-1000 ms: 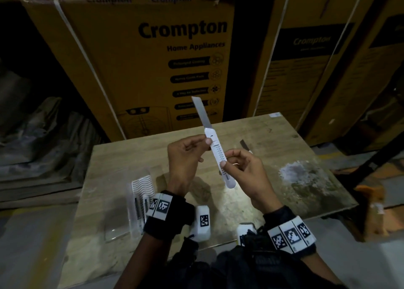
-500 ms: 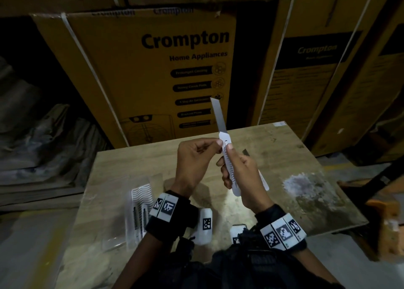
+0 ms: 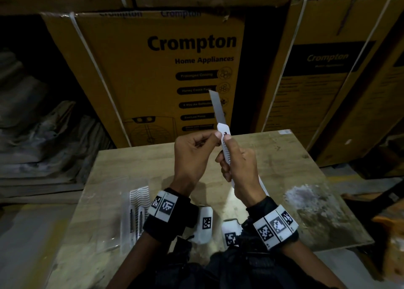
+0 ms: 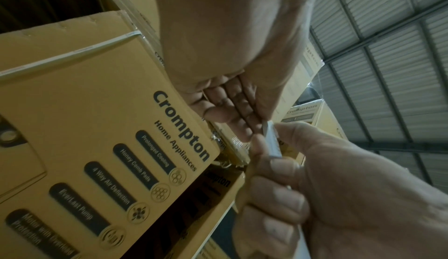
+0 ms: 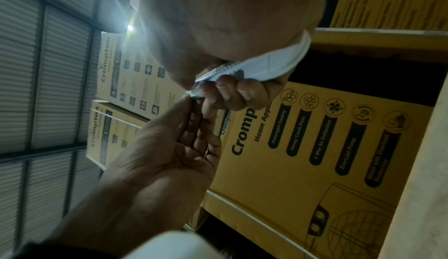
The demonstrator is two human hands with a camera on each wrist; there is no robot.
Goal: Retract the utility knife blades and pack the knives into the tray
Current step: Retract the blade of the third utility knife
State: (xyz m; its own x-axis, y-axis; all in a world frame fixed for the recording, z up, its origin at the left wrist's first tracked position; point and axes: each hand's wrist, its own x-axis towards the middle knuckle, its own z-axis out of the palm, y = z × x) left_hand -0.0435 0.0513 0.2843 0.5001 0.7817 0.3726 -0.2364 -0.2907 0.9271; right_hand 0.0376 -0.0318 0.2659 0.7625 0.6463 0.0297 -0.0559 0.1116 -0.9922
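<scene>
A white utility knife [image 3: 225, 136] stands upright above the table, its steel blade [image 3: 217, 107] fully out and pointing up. My right hand [image 3: 228, 157] grips the handle, thumb high near the blade end. My left hand [image 3: 215, 135] pinches the knife's top end just under the blade. The left wrist view shows the knife [image 4: 272, 144] edge-on between both hands. In the right wrist view the handle's butt [image 5: 274, 65] sticks out of my right palm. The clear plastic tray [image 3: 125, 218] lies at the table's front left, with two white knives [image 3: 140, 217] in it.
A second white knife [image 3: 263, 187] lies on the wooden table [image 3: 284, 157] behind my right wrist, mostly hidden. Tall Crompton cartons [image 3: 175, 70] wall off the far edge. A pale stain [image 3: 303, 197] marks the table's right side.
The knife has swung from a slant to upright. My right hand has slid up the handle and closed round it. The left-hand pinch stays; the blade is still out.
</scene>
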